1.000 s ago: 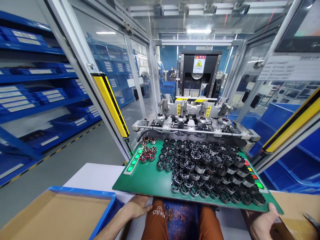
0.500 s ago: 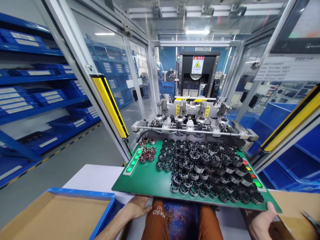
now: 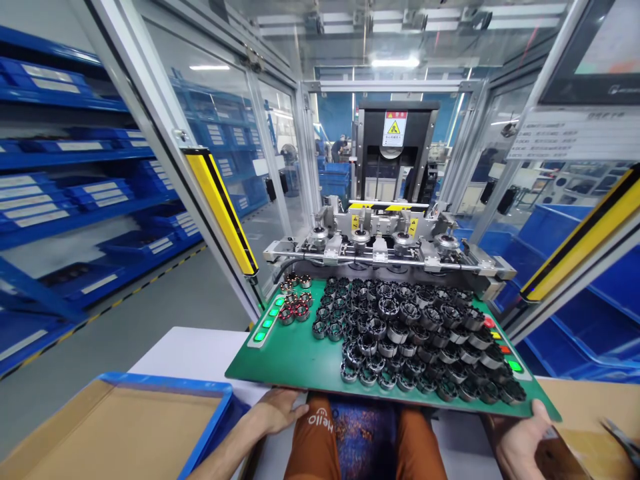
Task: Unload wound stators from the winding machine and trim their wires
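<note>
- The metal-posted machine frame [image 3: 133, 83] boxed in the far side; its fixture row [image 3: 380, 252] stood just behind the parts, so the open room seemed to lie mainly on the near side.
- The green panel [image 3: 295, 353] reached out over the orange-trousered knees [image 3: 315, 450], with bare surface showing left of the dark parts. It looked stiff and, so loaded, probably heavy; its front edge and corners offered the best hold.
- The blue-rimmed tray [image 3: 165, 383] sat near the panel's left corner, limiting sideways room there.
- The right hand [image 3: 523, 440] met the front right corner, thumb against the edge; with its fingers hidden, I could not tell whether it grasped.
- The left hand [image 3: 277, 410] lay at the front edge, thumb outstretched, fingers tucked from sight; its grip could not be told either.
- The dark toothed rings [image 3: 399, 335] crowded the panel's middle and right, some stacked. They looked hard, perhaps slippery and ready to topple; their outer walls suited fingertips.
- The copper-wound rings [image 3: 302, 316] sat beside the lit green buttons [image 3: 260, 337]; their windings were likely fragile.
</note>
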`<state>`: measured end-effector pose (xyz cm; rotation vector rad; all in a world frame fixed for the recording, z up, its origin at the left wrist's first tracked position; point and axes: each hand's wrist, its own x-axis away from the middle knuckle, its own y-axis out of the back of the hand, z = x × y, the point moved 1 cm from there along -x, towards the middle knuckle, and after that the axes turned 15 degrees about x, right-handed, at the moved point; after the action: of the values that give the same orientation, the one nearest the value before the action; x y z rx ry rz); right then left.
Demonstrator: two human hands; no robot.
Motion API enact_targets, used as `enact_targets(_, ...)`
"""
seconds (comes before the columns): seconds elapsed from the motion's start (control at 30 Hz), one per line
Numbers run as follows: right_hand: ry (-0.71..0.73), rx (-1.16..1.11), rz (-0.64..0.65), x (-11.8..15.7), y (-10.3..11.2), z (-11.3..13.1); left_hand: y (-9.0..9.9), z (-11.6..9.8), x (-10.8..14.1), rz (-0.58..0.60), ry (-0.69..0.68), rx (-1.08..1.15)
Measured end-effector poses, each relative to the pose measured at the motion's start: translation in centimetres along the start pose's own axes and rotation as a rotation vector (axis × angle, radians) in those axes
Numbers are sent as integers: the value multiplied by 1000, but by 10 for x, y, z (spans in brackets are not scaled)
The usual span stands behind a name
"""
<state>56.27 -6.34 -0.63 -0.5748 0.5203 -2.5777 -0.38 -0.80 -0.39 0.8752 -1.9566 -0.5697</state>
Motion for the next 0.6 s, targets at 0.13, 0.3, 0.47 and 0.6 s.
enact_targets(0.13, 48, 31, -28, 2, -2, 1, 0, -4, 2, 7, 18, -2)
enact_targets(0.3, 66, 46, -34, 10, -8, 3, 0, -4, 3, 17, 33, -4)
enact_targets(0.47, 16, -22, -42, 9, -6, 8, 1, -7, 4, 30, 59, -32)
enact_targets(0.6, 23, -23, -49, 15, -11, 10, 1, -8, 3, 40, 79, -55)
